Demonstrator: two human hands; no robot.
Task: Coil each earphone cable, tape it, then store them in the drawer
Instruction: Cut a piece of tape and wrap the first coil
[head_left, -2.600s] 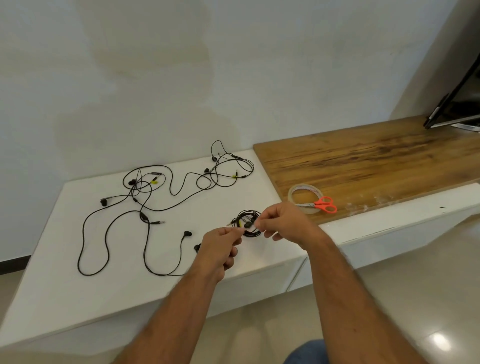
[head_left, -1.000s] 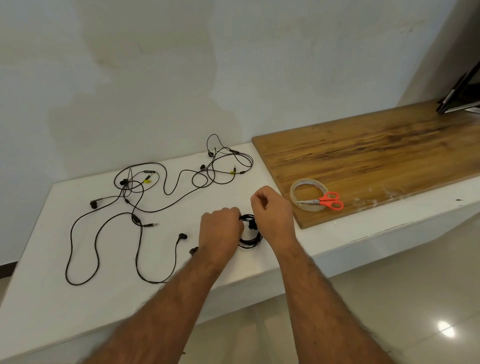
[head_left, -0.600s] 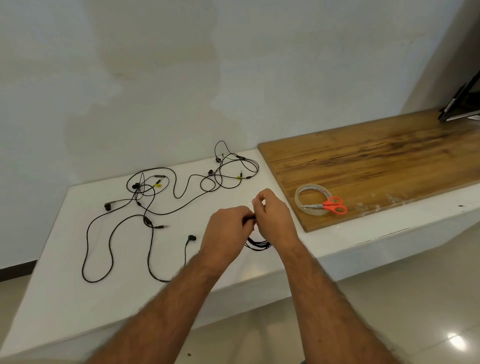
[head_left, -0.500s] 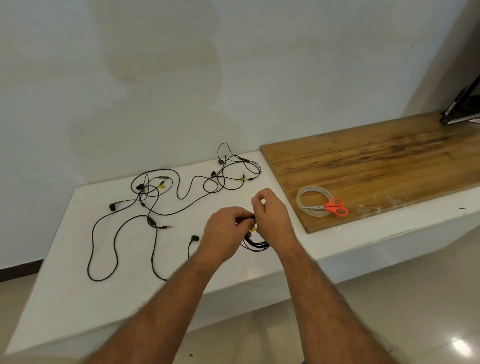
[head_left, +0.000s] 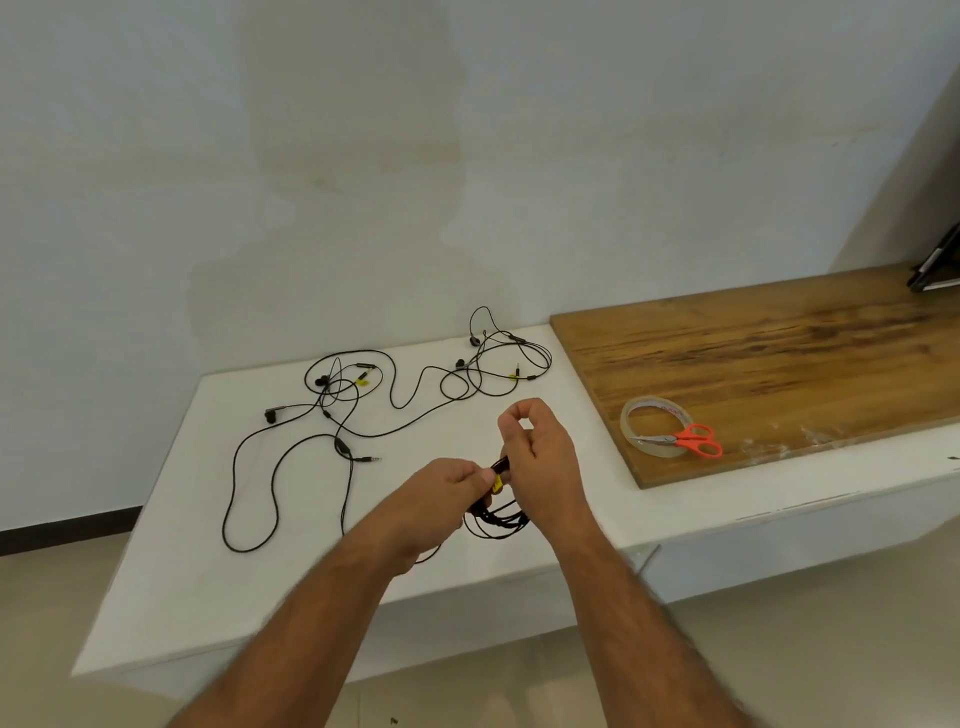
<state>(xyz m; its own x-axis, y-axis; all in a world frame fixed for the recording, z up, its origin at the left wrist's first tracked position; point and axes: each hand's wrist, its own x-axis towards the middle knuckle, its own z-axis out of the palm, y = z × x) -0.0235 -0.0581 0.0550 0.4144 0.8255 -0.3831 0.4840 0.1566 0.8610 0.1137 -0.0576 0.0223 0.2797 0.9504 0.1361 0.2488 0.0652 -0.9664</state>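
Black coiled earphone cable (head_left: 496, 517) hangs at centre frame, pinched at its top by the left hand (head_left: 441, 491) and the right hand (head_left: 540, 467). If either pinch slackens before tape binds it, the springy loops will likely fan open and tangle.

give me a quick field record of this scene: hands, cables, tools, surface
left hand: pinches the coiled earphone cable
right hand: grips the same coil from the other side
loose earphones: uncoiled, spread on the white counter
tape roll: on the wooden board
orange scissors: lying across the tape roll
drawer: not discernible
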